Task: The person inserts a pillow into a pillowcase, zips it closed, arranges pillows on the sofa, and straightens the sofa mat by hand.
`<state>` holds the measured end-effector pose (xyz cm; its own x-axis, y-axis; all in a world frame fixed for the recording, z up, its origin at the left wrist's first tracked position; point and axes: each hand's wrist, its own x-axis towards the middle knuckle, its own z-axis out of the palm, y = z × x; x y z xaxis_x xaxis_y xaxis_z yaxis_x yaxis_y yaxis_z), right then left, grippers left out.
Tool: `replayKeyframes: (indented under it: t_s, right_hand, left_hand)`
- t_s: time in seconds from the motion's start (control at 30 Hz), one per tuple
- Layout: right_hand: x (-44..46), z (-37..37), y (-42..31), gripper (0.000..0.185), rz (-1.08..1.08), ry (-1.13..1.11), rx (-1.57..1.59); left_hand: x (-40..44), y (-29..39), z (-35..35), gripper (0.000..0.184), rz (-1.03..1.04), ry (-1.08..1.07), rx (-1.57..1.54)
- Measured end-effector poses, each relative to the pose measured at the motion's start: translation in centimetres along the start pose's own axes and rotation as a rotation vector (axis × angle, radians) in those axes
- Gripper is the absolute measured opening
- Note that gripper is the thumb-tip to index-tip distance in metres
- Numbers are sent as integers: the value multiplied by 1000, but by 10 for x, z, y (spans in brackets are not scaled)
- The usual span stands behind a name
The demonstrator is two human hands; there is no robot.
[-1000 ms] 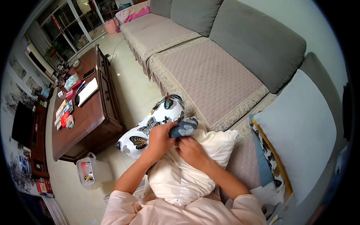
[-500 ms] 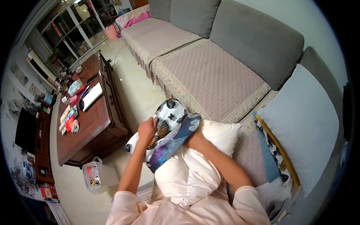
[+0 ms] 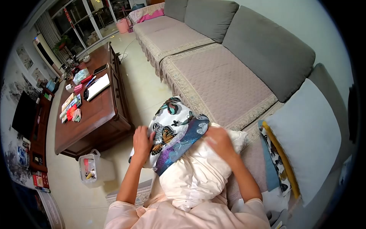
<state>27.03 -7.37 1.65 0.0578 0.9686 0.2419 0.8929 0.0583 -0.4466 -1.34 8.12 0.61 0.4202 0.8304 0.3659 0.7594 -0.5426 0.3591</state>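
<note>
Past the white cushion (image 3: 194, 175), left hand (image 3: 142, 144) touches the butterfly cover (image 3: 162, 133); right hand (image 3: 221, 144) blurs over the cushion's far edge; finger grips I can't tell; floor (image 3: 85, 202) opens leftward.

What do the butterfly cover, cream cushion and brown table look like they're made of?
Butterfly cover: matte printed fabric, judging by its soft folds. Cream cushion: smooth cloth, possibly cotton, wrinkled as if softly filled. Brown table: probably polished dark wood, given its sheen.
</note>
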Motion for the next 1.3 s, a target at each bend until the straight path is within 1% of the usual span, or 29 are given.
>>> replayKeyframes:
  t_s: [0.03,0.1,0.17,0.2,0.23,0.3,0.33,0.4,0.43,0.47,0.5,0.57,0.6,0.7,0.73,0.77,0.83,0.87,0.9,0.97,1.03,1.1,1.2,1.23,1.3]
  right_hand:
    - [-11,-9,18,31,17,259,61]
    - [-13,-25,69,35,91,332,-113]
    - [-8,0,133,38,363,39,305]
    - [-8,9,148,40,490,-111,516]
    - [-13,8,147,43,613,-225,704]
    - [-17,0,138,48,845,-460,1072]
    - [-22,-8,131,50,751,-436,1177]
    - [-34,-26,94,56,564,-392,1394]
    - [-39,-18,87,58,533,-345,1385]
    - [-42,-10,78,60,500,-296,1374]
    - [-43,-3,70,62,464,-248,1357]
    - [-38,15,51,61,288,-142,1106]
    - [-30,22,38,60,167,-106,1009]
    - [-16,43,26,59,65,-24,814]
    - [-14,48,20,53,31,9,677]
    - [-8,53,15,45,15,-47,706]
    - [-6,65,5,54,141,-226,501]
    - [-13,79,3,60,172,-132,638]
    - [-24,77,4,65,201,-207,631]
    - [-48,99,24,59,184,-92,632]
    - [-62,35,21,45,187,-167,1008]
    - [-73,25,60,29,207,-62,1445]
    - [-51,12,92,23,422,127,1364]
    - [-34,9,90,22,324,117,1267]
    - [7,9,61,21,132,95,1080]
  left_hand:
    - [9,19,-9,32,131,118,-40]
    - [28,57,-3,36,293,137,-180]
    - [47,94,13,33,374,-39,-326]
    - [61,108,26,36,313,-255,-253]
    - [74,116,40,40,247,-467,-177]
    - [95,122,60,48,168,-597,-65]
    - [100,123,68,52,124,-662,-8]
    - [95,126,65,57,154,-542,15]
    - [92,126,64,59,172,-485,33]
    - [85,115,78,62,267,-288,60]
    - [87,113,75,62,229,-431,25]
    - [97,114,69,61,147,-709,-51]
    - [103,113,73,57,121,-790,-221]
    - [95,113,78,51,177,-693,-265]
    - [84,120,81,43,225,-506,-307]
    - [70,143,63,27,291,-423,-233]
    - [39,179,70,12,393,-335,46]
    - [26,191,69,8,474,-372,86]
    - [13,198,65,7,554,-411,128]
    - [-3,196,54,8,627,-348,68]
    - [-20,189,38,12,674,-295,31]
    - [-26,178,20,16,703,-232,23]
    - [-43,165,2,13,766,-357,-80]
    - [-47,163,-5,15,797,-372,-117]
    - [-58,161,-21,20,854,-408,-187]
